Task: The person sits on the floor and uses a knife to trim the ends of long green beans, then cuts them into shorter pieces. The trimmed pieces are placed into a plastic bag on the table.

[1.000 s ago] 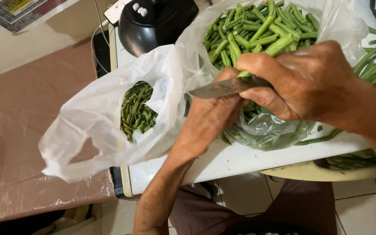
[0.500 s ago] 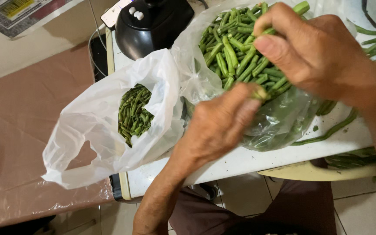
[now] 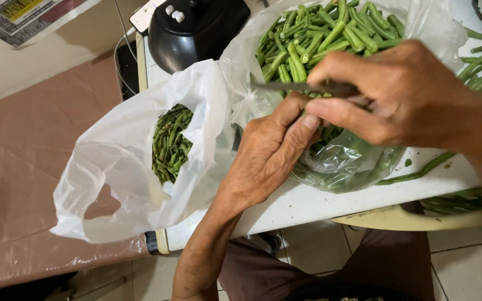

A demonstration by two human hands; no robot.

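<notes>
White tabletop [image 3: 319,203], tiled floor, right hand [image 3: 403,97] pinching knife [image 3: 302,87], left hand [image 3: 269,153] curled beneath

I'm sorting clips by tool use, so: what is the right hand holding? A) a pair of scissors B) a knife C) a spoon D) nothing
B: the right hand grips a knife, its thin blade pointing left above the left hand, in front of the clear bag of green beans.

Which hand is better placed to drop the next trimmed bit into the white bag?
Left, probably. The left hand lies right beside the white bag, while the right hand holds the knife over the clear bag.
</notes>
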